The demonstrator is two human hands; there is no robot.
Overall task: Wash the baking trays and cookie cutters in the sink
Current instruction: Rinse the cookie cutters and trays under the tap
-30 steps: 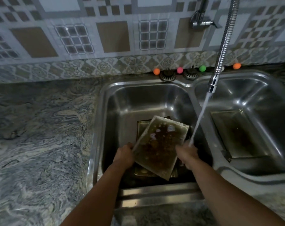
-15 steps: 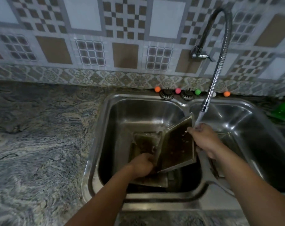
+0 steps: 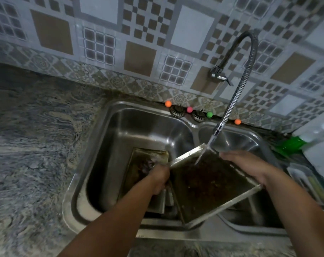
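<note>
A dirty square baking tray [image 3: 209,186], crusted dark brown inside, is held tilted over the divider of the double steel sink [image 3: 94,145]. My left hand [image 3: 158,178] grips its left edge. My right hand [image 3: 250,166] holds its right rim, fingers over the edge. Water from the flexible tap hose [image 3: 231,101] runs onto the tray's upper part. A second dirty tray [image 3: 144,164] lies flat in the left basin, partly hidden by my left hand and the held tray.
Grey marbled countertop [image 3: 31,154] spreads to the left. Small coloured balls [image 3: 168,103] sit along the sink's back rim beside two drain fittings. A green bottle [image 3: 289,145] and a rack [image 3: 306,182] stand at the right. The patterned tile wall rises behind.
The tray has swung right and up under the water stream, now spanning the divider. My right hand moved right with it; the view tilted upward, showing the tap's curve.
</note>
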